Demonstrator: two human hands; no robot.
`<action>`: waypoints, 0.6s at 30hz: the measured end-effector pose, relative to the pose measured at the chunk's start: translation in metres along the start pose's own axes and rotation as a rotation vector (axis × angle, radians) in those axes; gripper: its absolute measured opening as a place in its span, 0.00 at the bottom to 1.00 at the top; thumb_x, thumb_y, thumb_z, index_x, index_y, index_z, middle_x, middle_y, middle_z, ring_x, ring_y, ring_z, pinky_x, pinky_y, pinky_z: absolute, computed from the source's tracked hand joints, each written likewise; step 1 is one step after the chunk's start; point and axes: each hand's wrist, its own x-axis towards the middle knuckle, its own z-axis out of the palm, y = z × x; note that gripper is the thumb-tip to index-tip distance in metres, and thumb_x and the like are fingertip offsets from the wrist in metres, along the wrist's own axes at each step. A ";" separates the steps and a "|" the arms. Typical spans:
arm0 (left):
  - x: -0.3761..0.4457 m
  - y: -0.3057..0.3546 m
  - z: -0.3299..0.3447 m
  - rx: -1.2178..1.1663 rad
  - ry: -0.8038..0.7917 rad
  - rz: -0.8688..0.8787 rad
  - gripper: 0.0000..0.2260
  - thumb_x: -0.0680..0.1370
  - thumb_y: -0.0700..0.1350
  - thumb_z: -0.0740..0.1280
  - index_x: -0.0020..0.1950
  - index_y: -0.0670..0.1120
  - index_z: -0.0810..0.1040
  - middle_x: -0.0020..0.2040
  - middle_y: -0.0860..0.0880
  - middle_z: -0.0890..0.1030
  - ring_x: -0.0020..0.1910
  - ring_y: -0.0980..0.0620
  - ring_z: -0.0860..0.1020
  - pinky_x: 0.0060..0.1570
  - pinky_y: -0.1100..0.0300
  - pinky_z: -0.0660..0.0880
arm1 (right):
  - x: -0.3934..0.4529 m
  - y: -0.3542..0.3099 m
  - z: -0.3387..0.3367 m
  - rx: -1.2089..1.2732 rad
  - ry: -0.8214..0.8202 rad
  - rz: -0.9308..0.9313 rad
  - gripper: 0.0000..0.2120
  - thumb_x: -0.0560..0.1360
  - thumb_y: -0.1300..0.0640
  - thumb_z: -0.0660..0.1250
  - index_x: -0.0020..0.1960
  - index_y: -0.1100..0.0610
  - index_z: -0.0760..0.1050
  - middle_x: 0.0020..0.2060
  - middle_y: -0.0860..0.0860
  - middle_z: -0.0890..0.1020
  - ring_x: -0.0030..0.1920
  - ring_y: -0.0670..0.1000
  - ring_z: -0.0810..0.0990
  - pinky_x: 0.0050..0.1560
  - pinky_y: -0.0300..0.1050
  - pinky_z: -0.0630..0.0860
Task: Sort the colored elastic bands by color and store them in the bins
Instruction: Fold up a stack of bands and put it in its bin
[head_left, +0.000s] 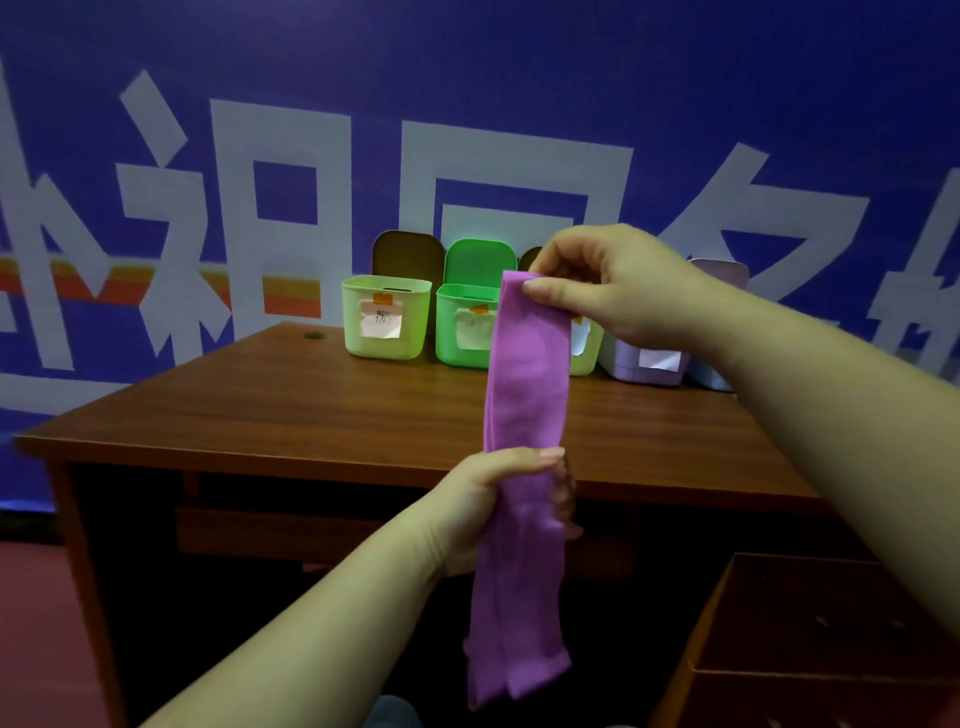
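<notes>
A long purple elastic band (524, 384) hangs upright in front of me, above the near edge of the desk. My right hand (613, 291) pinches its top end between thumb and fingers. My left hand (498, 499) grips it round the middle, and the lower part dangles below. Behind it stands a row of bins at the back of the desk: a light green bin (387, 317), a brighter green bin (462, 325), a third green bin (584, 358) mostly hidden by the band and my hand, and a lilac bin (644, 364). The visible bins each carry a paper label.
The wooden desk (311, 410) fills the middle of the view, against a blue wall banner with large white characters. A brown cardboard box (810, 644) stands open on the floor at the lower right. Another pale bin (709, 376) sits partly hidden behind my right forearm.
</notes>
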 end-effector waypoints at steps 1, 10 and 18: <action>0.001 -0.001 0.000 0.001 0.020 -0.008 0.17 0.52 0.50 0.81 0.33 0.45 0.79 0.30 0.47 0.75 0.30 0.52 0.75 0.38 0.57 0.78 | 0.000 0.000 0.000 -0.016 -0.008 -0.003 0.06 0.76 0.50 0.64 0.50 0.50 0.75 0.41 0.43 0.78 0.44 0.45 0.77 0.44 0.38 0.76; -0.003 -0.019 -0.009 0.240 0.218 -0.020 0.05 0.67 0.41 0.70 0.39 0.41 0.84 0.38 0.42 0.84 0.38 0.48 0.83 0.42 0.57 0.80 | 0.005 0.020 -0.006 -0.072 0.053 0.082 0.10 0.77 0.51 0.64 0.52 0.56 0.76 0.40 0.46 0.78 0.44 0.48 0.78 0.46 0.45 0.77; -0.012 -0.045 -0.026 0.258 0.202 -0.118 0.10 0.69 0.39 0.69 0.50 0.40 0.82 0.49 0.40 0.84 0.45 0.47 0.83 0.47 0.54 0.79 | 0.008 0.055 0.008 -0.042 0.104 0.202 0.11 0.77 0.51 0.64 0.53 0.58 0.76 0.46 0.54 0.80 0.47 0.54 0.79 0.47 0.48 0.78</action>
